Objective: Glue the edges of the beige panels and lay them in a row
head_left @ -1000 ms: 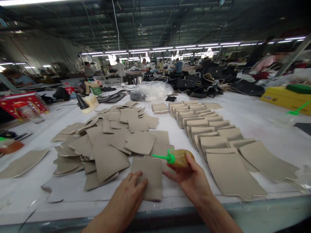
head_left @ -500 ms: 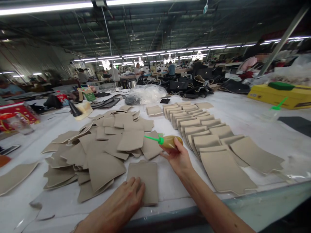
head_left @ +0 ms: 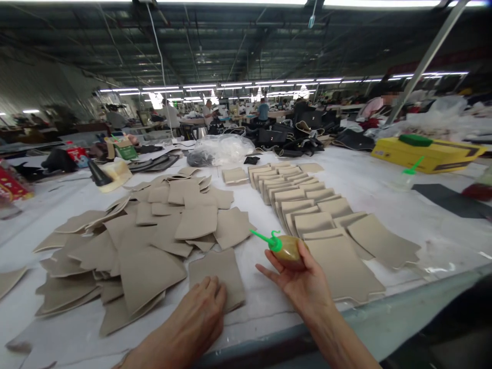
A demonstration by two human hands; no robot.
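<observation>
My left hand (head_left: 200, 307) rests on a flat beige leather-like piece (head_left: 219, 271) near the table's front edge, its fingers bent and close together on the left part of the piece. The piece lies slightly askew. In my right hand (head_left: 303, 282) is a squeeze bottle (head_left: 290, 252) of amber liquid, probably glue, with a green nozzle pointing left. Thumb and fingers close around the bottle while other fingers stick out. It hangs above the table, right of the piece. A loose heap of similar beige pieces (head_left: 146, 266) spreads to the left. Overlapping rows of them (head_left: 338, 261) lean at the right.
A clear plastic bag (head_left: 223, 148) and black bags (head_left: 284, 136) lie at the back of the white table (head_left: 265, 302). On the right are a yellow box (head_left: 423, 154), a pot with a green brush (head_left: 407, 177) and a dark sheet (head_left: 453, 200). People work farther back.
The view has swung right. My right hand has drawn the bottle nearer to me and rightward, in front of the leaning rows. The beige piece under my left hand has turned slightly.
</observation>
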